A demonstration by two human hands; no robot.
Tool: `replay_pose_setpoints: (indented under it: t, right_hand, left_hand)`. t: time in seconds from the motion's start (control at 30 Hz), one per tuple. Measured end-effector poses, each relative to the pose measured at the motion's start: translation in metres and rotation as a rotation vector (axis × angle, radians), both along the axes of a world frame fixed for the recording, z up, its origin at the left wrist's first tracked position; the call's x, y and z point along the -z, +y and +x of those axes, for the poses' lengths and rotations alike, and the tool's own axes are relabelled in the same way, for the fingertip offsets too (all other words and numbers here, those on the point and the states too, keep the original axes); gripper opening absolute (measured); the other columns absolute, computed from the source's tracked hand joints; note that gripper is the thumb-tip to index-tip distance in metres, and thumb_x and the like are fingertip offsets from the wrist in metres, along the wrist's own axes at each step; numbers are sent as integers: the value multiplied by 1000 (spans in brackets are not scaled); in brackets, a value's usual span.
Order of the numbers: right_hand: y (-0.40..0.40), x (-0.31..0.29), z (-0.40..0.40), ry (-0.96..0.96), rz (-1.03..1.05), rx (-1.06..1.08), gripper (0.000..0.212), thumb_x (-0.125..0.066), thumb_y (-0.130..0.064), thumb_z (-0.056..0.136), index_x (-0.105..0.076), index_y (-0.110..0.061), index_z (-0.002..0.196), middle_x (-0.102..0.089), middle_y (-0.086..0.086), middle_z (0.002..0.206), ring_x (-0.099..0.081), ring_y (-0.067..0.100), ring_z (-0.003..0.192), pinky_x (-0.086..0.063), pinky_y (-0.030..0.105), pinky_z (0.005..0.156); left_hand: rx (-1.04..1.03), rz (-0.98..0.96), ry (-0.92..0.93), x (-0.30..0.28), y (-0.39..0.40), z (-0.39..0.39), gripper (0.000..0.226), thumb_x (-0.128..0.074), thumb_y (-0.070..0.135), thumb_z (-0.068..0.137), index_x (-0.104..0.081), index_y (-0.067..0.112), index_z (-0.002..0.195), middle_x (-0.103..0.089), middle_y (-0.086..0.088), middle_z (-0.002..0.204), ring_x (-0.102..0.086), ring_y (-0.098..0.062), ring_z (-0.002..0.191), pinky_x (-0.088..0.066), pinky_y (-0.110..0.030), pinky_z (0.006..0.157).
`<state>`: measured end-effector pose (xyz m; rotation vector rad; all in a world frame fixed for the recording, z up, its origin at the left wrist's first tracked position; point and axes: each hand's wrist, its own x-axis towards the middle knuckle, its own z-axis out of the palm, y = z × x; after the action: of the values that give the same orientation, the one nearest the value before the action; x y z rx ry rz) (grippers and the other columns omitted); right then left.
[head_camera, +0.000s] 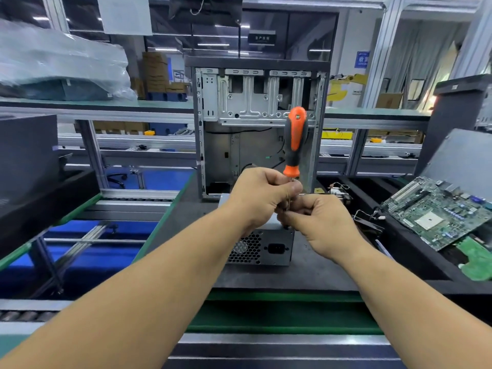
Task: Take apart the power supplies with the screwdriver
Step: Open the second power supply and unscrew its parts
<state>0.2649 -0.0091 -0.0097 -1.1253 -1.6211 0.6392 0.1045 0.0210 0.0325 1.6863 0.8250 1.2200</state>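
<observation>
A grey power supply [269, 247] lies on the dark mat at the middle, its vent grille and power socket facing me. Above it stands a screwdriver [295, 141] with an orange and black handle, upright, tip down. My left hand [262, 194] pinches the thin metal shaft just below the handle. My right hand [323, 223] is curled beside it, fingertips pinching at the lower shaft near the tip; whether a screw is there is hidden. Both hands hover over the supply's top rear edge.
An open, stripped computer case [257, 129] stands upright just behind the power supply. Green circuit boards [436, 211] lie in a dark tray on the right. A black box [28, 161] sits left, beside a roller conveyor [133, 201]. A fan with wires [368, 222] lies right of the supply.
</observation>
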Motion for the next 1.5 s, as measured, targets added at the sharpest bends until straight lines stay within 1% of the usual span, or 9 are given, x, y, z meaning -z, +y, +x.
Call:
replay_pose_setpoints:
  t: [0.3, 0.5, 0.63, 0.77, 0.9, 1.0, 1.1, 1.27, 1.5]
  right_hand:
    - [-6, -3, 0, -71, 18, -45, 11, -73, -1, 94, -80, -10, 93, -80, 7, 88, -74, 31, 91, -59, 45, 89]
    - [-11, -11, 1, -118, -68, -97, 27, -62, 5, 99, -77, -16, 90, -78, -9, 80, -70, -5, 73, -48, 7, 71]
    - [-8, -12, 2, -68, -62, -41, 7, -80, -15, 90, -79, -14, 98, -79, 6, 88, -71, 11, 81, -56, 31, 80]
    - [-5, -13, -1, -49, -40, 48, 12, -83, -19, 88, -77, -11, 82, -75, 10, 79, -63, 20, 70, -54, 48, 76]
    - [-5, -14, 4, -182, -40, 1, 11, -71, -17, 99, -79, -17, 90, -79, -1, 83, -65, 3, 67, -51, 28, 68]
    - [-8, -16, 6, -172, -89, -69, 20, -59, -12, 105, -78, -19, 105, -79, -9, 83, -60, -2, 63, -44, 13, 62]
    - [-7, -16, 7, -136, -119, -80, 17, -63, -14, 103, -78, -19, 98, -63, -17, 59, -40, 8, 50, -33, 22, 48]
    - [-7, -15, 1, 10, -60, -8, 15, -79, -10, 91, -74, -14, 78, -64, -11, 58, -51, -2, 50, -40, 14, 51]
    - [-9, -22, 6, -176, -151, -75, 19, -62, -10, 102, -77, -22, 101, -74, -14, 71, -49, 1, 53, -40, 27, 52]
  left_hand:
    - [-123, 60, 32, 3, -9, 15, 32, -85, 21, 84, -56, 11, 75, -49, 11, 56, -45, -9, 54, -43, -23, 53]
    - [12, 29, 0, -3, -11, -1, 10, -68, 4, 96, -75, 5, 90, -76, -9, 81, -67, -10, 69, -50, -20, 57]
    - [-139, 78, 92, -6, -5, 1, 36, -90, 17, 78, -56, 11, 65, -60, 0, 61, -57, -13, 61, -52, -37, 62]
    - [-156, 104, 96, -6, -5, 10, 41, -92, 23, 76, -53, 14, 68, -48, 14, 53, -46, -7, 50, -45, -23, 52]
    - [-34, 99, 65, -6, -8, 4, 5, -74, 15, 93, -74, 12, 89, -69, 2, 72, -61, -10, 61, -52, -22, 54]
    - [-45, 78, 65, -6, -6, 1, 12, -71, 6, 94, -76, 14, 87, -76, -4, 82, -66, -9, 69, -53, -23, 62]
    - [-54, 61, 53, -7, -6, 4, 10, -77, 4, 88, -72, 8, 81, -70, -5, 73, -61, -13, 61, -51, -30, 61]
    - [-112, 82, 52, -4, -8, 13, 28, -87, 13, 80, -60, 12, 75, -61, -2, 69, -58, -16, 64, -55, -38, 62]
    - [-68, 99, 39, -6, -7, 7, 16, -76, 6, 90, -70, 11, 77, -67, 6, 63, -58, -12, 56, -53, -33, 55]
